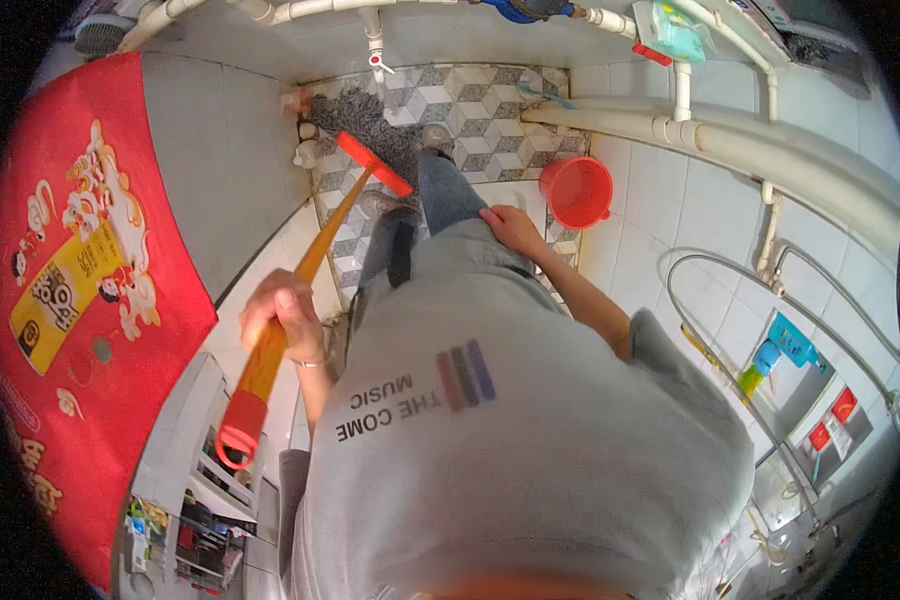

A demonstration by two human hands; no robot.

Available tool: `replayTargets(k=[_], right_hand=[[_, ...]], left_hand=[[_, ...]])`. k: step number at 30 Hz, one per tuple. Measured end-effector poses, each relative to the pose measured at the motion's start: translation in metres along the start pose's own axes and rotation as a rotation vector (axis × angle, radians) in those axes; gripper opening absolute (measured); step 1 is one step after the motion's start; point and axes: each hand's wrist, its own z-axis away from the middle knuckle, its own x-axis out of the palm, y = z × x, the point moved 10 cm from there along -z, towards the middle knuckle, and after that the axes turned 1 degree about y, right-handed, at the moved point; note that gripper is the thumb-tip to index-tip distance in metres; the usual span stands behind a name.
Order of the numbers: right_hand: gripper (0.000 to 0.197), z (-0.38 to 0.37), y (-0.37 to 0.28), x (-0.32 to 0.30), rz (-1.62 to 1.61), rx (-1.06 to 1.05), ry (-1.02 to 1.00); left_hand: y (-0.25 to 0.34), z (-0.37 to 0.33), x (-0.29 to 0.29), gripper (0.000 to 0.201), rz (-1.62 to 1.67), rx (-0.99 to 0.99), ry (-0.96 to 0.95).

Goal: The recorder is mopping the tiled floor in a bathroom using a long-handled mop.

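Note:
My left hand (282,318) is wrapped round the yellow-orange handle of a mop (332,226), just ahead of its red end cap with a hanging loop. The handle slants away to a red crossbar (375,165). Grey shaggy mop strands (370,125) spread on the floor beyond that bar, close to my shoes. My right hand (512,228) lies on the thigh of my blue-grey trousers (450,190), its fingers resting on the cloth and holding no tool.
On the right, a red bucket (576,192) stands on the patterned tile floor (480,110) by the wall. White pipes (670,130) run along that wall. A red printed cloth (90,290) hangs at left. A hose (740,262) loops near a niche with bottles.

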Motion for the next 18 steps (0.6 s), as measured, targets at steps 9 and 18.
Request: replayTargets(k=[9,18], right_hand=[[0.052,-0.011,-0.177,-0.059,0.046,-0.522,-0.107],[0.021,0.025,-0.27,-0.003,-0.538,-0.763,-0.044]], left_hand=[[-0.003,-0.011,0.044,0.012,-0.203,-0.024,-0.228],[-0.059,0.046,0.036,0.054,-0.174,-0.221,-0.482]])
